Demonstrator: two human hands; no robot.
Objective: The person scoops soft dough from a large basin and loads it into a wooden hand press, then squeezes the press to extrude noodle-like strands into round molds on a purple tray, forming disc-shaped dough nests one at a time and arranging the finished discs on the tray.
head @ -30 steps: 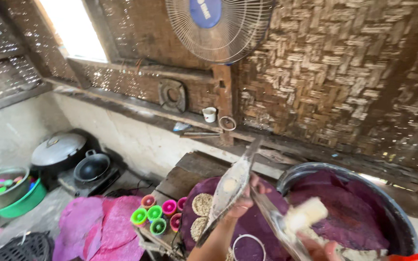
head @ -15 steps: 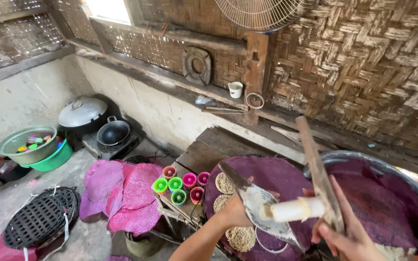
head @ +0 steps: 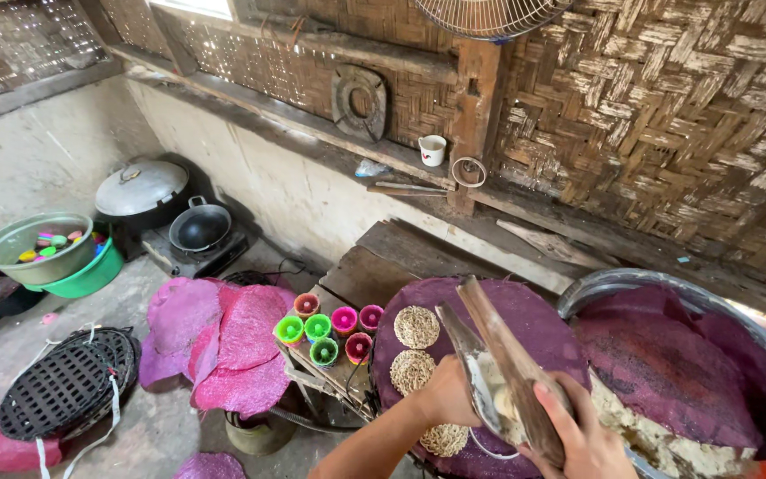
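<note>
My left hand grips a long metal scoop-like piece low in the middle of the view. My right hand is closed around a wooden handle that lies against the metal piece. White dough sits between the two. Below them is a round purple tray carrying three pale noodle nests. To the right stands a big metal basin, lined with purple cloth and holding white dough.
Small coloured cups stand on a wooden board left of the tray. Pink mesh cloths and a black wire rack lie on the floor. A lidded pot, a black wok and a green basin sit by the wall.
The wooden handle has swung in from the right and now lies against the metal piece, with the white dough between them. My hands have drawn closer together.
</note>
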